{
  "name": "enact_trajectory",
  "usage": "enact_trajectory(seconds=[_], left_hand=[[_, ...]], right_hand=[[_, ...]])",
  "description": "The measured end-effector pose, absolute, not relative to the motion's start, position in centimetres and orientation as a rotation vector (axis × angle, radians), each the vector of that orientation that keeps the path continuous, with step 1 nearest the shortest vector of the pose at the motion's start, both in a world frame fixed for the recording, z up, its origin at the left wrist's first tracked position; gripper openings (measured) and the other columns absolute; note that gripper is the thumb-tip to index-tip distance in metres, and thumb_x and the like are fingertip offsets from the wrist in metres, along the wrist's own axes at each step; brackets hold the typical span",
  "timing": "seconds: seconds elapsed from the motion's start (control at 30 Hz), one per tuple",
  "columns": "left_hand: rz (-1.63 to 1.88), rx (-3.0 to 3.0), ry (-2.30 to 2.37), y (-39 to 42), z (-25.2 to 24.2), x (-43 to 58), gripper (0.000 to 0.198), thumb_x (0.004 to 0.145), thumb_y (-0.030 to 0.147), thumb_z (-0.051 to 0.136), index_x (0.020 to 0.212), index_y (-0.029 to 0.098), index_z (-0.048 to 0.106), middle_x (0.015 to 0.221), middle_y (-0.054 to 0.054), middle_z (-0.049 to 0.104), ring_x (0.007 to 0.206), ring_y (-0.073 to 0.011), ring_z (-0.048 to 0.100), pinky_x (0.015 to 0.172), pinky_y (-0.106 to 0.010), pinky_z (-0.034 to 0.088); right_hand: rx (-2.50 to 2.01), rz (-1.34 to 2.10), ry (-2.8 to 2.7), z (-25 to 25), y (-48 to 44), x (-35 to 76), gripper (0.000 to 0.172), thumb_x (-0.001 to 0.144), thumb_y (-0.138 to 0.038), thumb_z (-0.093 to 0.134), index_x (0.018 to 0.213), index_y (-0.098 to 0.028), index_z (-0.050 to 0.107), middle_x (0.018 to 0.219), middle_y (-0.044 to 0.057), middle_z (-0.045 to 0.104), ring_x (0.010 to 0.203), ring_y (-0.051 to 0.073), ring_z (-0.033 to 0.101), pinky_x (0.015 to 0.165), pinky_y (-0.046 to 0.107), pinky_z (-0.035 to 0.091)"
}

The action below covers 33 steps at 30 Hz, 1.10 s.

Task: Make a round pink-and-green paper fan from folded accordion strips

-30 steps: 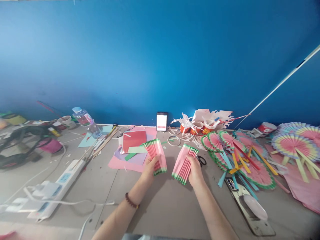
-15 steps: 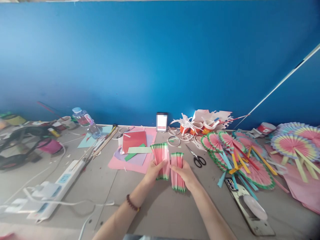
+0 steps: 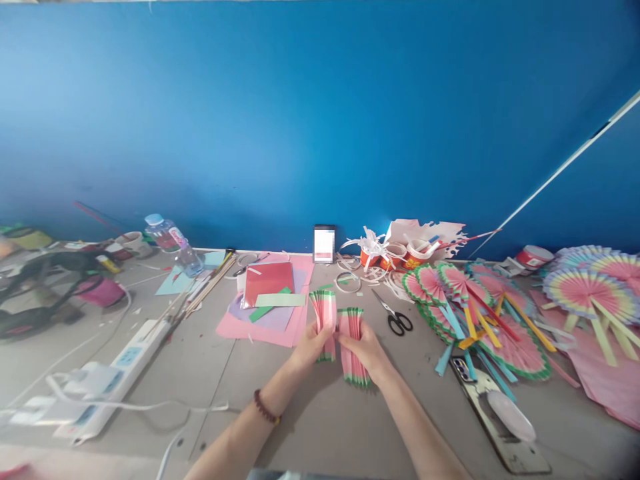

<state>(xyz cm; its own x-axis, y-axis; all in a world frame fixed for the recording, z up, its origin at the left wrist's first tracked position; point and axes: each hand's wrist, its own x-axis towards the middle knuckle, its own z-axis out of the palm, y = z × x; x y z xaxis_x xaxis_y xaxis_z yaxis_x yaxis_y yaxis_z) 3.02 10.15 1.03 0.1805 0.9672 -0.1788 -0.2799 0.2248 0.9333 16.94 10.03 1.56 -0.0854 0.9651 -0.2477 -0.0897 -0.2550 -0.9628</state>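
Observation:
My left hand (image 3: 313, 343) is closed on a pleated strip of pink paper (image 3: 323, 308) with green edges, held upright above the desk. In my right hand (image 3: 367, 350) is a second pleated pink paper (image 3: 351, 325), also green along both ends. The two papers are side by side, their middles pinched by my fingers and nearly meeting. Whether they touch or are joined I cannot tell. To the right of my right hand lie black-handled scissors (image 3: 399, 324).
On the left are a power strip (image 3: 130, 357) and a tilted plastic bottle (image 3: 175, 243). Coloured paper (image 3: 235, 327) lies behind my left hand. Finished paper fans (image 3: 520, 347), a phone (image 3: 517, 457) and a mouse (image 3: 510, 415) are at right. A blue wall (image 3: 320, 120) rises behind.
Both hands have moved slightly, bringing the two pleated papers closer at the middle. The left paper's folds have turned and look narrower; the right paper has tilted a little.

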Motion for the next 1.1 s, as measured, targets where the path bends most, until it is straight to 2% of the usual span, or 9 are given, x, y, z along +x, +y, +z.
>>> enact_trajectory(seconds=[0.1,0.23,0.33,0.5,0.6,0.7,0.83,0.9,1.1], left_hand=[[1.087,0.985,1.011,10.1,1.1,3.1,0.042,0.067,0.048,0.071,0.087,0.012,0.064,0.071,-0.004,0.066,0.061,-0.0132,0.057,0.059,-0.023,0.045],[1.104,1.020,1.063,10.1,1.1,3.3,0.039,0.071,0.050,0.066,0.082,0.013,0.064,0.079,-0.006,0.066,0.073,-0.0156,0.059,0.066,-0.025,0.046],[1.118,1.048,1.073,10.1,0.9,3.4,0.038,0.074,0.051,0.063,0.077,0.013,0.062,0.072,-0.003,0.063,0.068,-0.0133,0.056,0.063,-0.023,0.044],[1.154,1.056,0.976,10.3,0.4,3.1,0.037,0.072,0.049,0.066,0.081,0.013,0.061,0.070,-0.002,0.061,0.064,-0.0125,0.056,0.060,-0.023,0.045],[1.164,1.027,0.925,10.3,0.1,2.8,0.041,0.068,0.050,0.070,0.083,0.013,0.063,0.075,-0.005,0.064,0.070,-0.0159,0.060,0.065,-0.026,0.048],[1.173,0.975,0.939,10.4,0.1,2.7,0.041,0.073,0.051,0.064,0.087,0.013,0.064,0.081,-0.007,0.066,0.075,-0.0177,0.061,0.070,-0.029,0.049],[1.197,0.957,0.998,10.6,0.6,2.8,0.038,0.074,0.051,0.062,0.079,0.013,0.064,0.072,-0.004,0.064,0.067,-0.0143,0.059,0.064,-0.024,0.047],[1.203,0.958,1.010,10.6,1.0,2.9,0.040,0.073,0.053,0.062,0.073,0.013,0.062,0.069,-0.003,0.062,0.063,-0.0126,0.056,0.060,-0.023,0.045],[1.184,0.906,1.038,10.6,1.1,2.8,0.043,0.071,0.057,0.062,0.076,0.014,0.059,0.066,-0.002,0.059,0.057,-0.0120,0.054,0.053,-0.023,0.044]], right_hand=[[-1.310,1.467,-1.065,1.5,10.0,16.9,0.037,0.059,-0.033,0.076,0.090,-0.017,0.062,0.081,0.004,0.071,0.081,0.026,0.067,0.072,0.035,0.052],[-1.264,1.502,-1.036,1.5,10.0,16.8,0.040,0.059,-0.037,0.077,0.091,-0.018,0.062,0.084,0.004,0.071,0.084,0.025,0.067,0.074,0.034,0.052],[-1.260,1.483,-1.015,1.1,10.1,16.7,0.043,0.058,-0.039,0.079,0.091,-0.017,0.062,0.085,0.005,0.071,0.083,0.025,0.066,0.075,0.033,0.052],[-1.226,1.493,-0.956,0.5,10.4,16.8,0.046,0.055,-0.039,0.082,0.089,-0.016,0.062,0.081,0.006,0.071,0.078,0.024,0.067,0.070,0.032,0.052],[-1.159,1.570,-0.897,0.6,10.4,16.7,0.047,0.055,-0.038,0.082,0.092,-0.017,0.062,0.084,0.006,0.071,0.081,0.023,0.067,0.072,0.033,0.052],[-1.103,1.627,-0.852,0.8,10.3,16.8,0.046,0.057,-0.038,0.081,0.094,-0.017,0.063,0.085,0.006,0.071,0.083,0.024,0.067,0.076,0.035,0.051],[-1.036,1.648,-0.841,0.9,10.3,17.1,0.039,0.064,-0.040,0.076,0.095,-0.018,0.064,0.087,0.005,0.070,0.084,0.023,0.065,0.079,0.034,0.048],[-1.021,1.649,-0.821,0.7,10.3,17.3,0.033,0.066,-0.039,0.075,0.090,-0.019,0.065,0.082,0.003,0.069,0.079,0.021,0.065,0.075,0.031,0.048],[-0.961,1.773,-0.587,-0.1,10.7,17.8,0.025,0.068,-0.042,0.061,0.075,-0.018,0.066,0.070,0.003,0.065,0.065,0.020,0.061,0.058,0.029,0.046]])
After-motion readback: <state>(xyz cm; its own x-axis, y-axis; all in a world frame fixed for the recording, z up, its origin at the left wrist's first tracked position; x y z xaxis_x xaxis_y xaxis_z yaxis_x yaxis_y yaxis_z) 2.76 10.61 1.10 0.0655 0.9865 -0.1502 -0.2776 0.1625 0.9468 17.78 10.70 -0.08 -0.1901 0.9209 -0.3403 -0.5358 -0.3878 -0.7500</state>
